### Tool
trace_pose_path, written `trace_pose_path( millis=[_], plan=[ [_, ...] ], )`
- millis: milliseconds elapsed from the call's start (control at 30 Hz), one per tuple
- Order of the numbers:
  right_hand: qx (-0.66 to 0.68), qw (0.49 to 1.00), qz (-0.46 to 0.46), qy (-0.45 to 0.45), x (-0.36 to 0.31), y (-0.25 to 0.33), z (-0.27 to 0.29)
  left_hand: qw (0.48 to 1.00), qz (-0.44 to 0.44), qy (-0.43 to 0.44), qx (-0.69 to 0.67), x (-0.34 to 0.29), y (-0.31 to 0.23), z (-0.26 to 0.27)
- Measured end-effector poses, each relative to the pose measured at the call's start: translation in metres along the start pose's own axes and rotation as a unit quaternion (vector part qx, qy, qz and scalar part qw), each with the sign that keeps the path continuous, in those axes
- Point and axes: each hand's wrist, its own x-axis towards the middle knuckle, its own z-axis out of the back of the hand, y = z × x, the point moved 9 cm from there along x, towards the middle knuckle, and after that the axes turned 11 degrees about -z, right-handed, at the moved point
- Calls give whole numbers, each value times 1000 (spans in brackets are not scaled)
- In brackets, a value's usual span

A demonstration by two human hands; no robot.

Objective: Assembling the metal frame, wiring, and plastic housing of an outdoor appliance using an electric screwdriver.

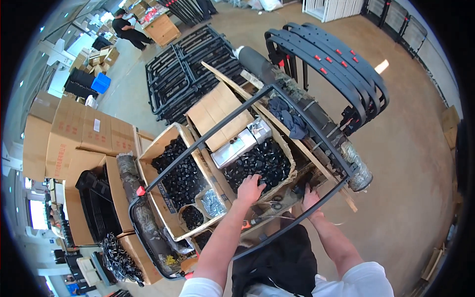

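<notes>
Warehouse floor (401, 213), smooth and brownish, extends across the right of the frame. Stacked cartons (86, 136) stand at left; a co-worker (127, 30) in dark clothing stands at upper left near a wooden crate (162, 30). Black metal racks (190, 74) lie at upper centre, with curved black bars (329, 64) to their right.

At centre, a black tube frame (213, 133) lies across two open boxes. Small black parts (269, 161) fill the right-hand box, beneath a silver metal case (237, 148). The left-hand box (173, 223) holds further black pieces (178, 173) and silver screws (212, 203).

Left hand (251, 189): fingers bent, at the near edge of the black parts; whether anything is gripped cannot be determined. Right hand (310, 199): right of centre, beside the frame's lower bar, fingers partly hidden; grip cannot be determined. Scissors (276, 199) lie between the hands.
</notes>
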Motion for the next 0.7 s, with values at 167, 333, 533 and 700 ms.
trace_pose_path(
  millis=[167, 333, 533, 700],
  plan=[
    [21, 998, 14, 60, 1, 2, 36, 991, -46, 106, 61, 20, 3, -37],
    [-61, 932, 171, 314, -84, 24, 109, 996, 45, 68, -23, 19, 30, -5],
    [142, 900, 382, 154, -44, 159, 202, 980, -19, -103, -168, 90, -8, 90],
    [-147, 934, 323, 39, 73, 205, 68, 959, -90, -181, -196, 204, -52, 138]
  ],
)
